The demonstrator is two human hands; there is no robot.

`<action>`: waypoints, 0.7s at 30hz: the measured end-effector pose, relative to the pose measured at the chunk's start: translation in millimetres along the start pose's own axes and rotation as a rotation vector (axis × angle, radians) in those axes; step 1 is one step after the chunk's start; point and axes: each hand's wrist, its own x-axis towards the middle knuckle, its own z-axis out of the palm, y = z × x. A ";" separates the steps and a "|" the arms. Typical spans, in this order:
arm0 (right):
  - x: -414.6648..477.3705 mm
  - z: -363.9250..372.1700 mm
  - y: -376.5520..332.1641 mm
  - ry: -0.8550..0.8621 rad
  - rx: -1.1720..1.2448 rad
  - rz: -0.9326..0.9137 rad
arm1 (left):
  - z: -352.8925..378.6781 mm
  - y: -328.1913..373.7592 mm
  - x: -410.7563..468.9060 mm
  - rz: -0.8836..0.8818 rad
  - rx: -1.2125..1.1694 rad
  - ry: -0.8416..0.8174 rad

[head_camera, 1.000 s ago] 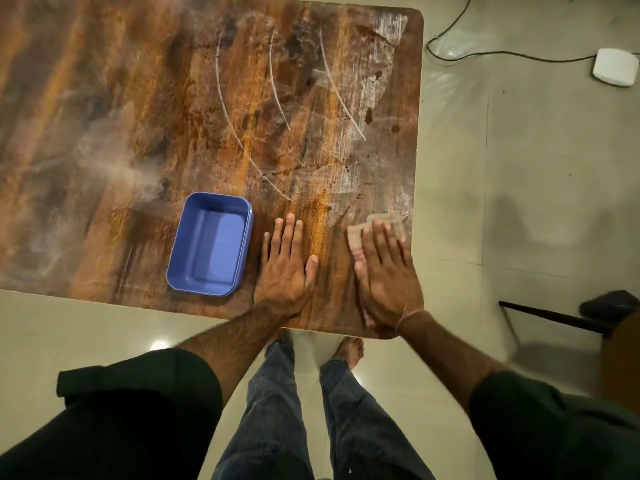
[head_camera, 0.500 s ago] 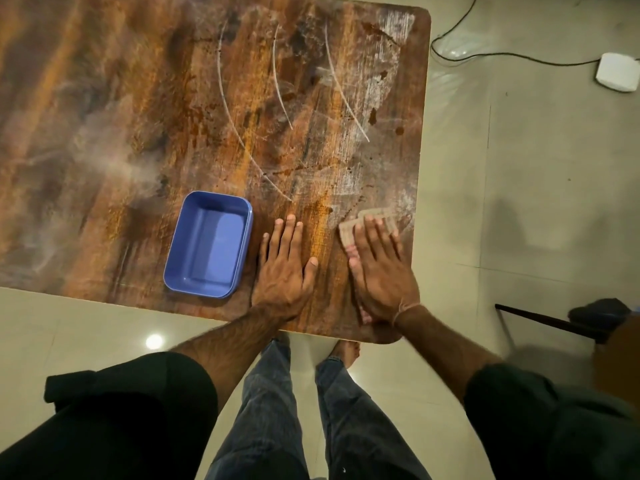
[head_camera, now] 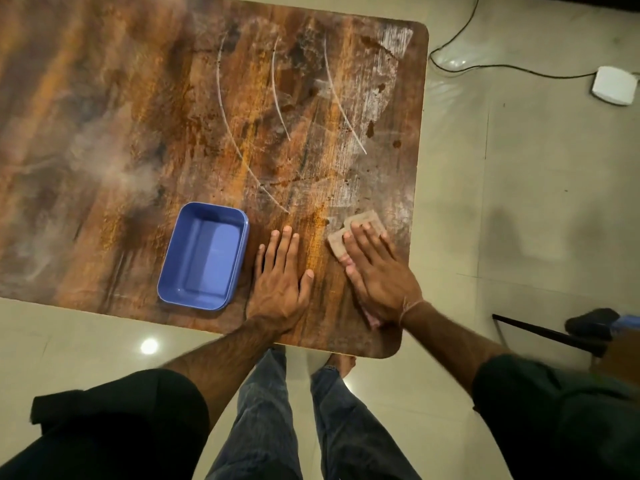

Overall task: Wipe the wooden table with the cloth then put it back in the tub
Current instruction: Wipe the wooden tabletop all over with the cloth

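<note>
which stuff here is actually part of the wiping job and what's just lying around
Part of the job:
wooden table
cloth, pressed flat under the right hand
blue tub, empty, beside the left hand

Just lying about:
white box on the floor
black cable running to it

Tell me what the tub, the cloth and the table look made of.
Tub: likely plastic, smooth blue with soft sheen and rounded corners.
Cloth: seemingly thin fabric, pale beige, matt, flat under the right hand.
Table: wood or wood-look laminate; streaked grain, whitish worn patches.
</note>
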 end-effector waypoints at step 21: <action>64.6 -12.7 -2.4 0.034 0.002 0.063 | -1.2 4.4 5.4 -0.016 0.035 -0.026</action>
